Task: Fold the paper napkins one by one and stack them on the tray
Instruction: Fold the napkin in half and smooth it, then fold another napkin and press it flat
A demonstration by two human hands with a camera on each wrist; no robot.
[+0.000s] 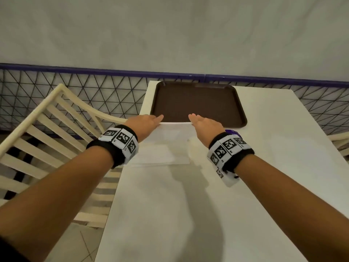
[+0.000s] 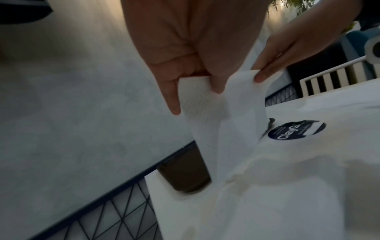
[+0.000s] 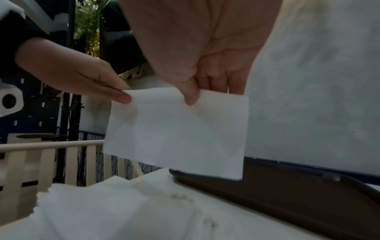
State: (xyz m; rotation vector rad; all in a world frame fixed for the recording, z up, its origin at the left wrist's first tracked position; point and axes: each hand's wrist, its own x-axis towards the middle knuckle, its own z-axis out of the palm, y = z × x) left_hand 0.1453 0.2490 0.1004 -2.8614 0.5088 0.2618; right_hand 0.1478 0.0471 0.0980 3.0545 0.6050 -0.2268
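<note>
White table [image 1: 170, 205], tray [image 1: 196, 87], loose napkins [image 1: 160, 154]

Both forearms extend forward, roughly parallel, each wrist wearing a black band with printed marker squares. Left hand [image 1: 146, 124]: palm down, fingers reaching forward; in the left wrist view its thumb and fingers pinch one upper corner of a napkin [image 3: 176, 133], the little finger held straight and apart. Right hand [image 1: 204, 124]: palm down, likewise reaching forward; in the right wrist view its thumb presses the napkin's other upper corner against the fingers behind it.
</note>
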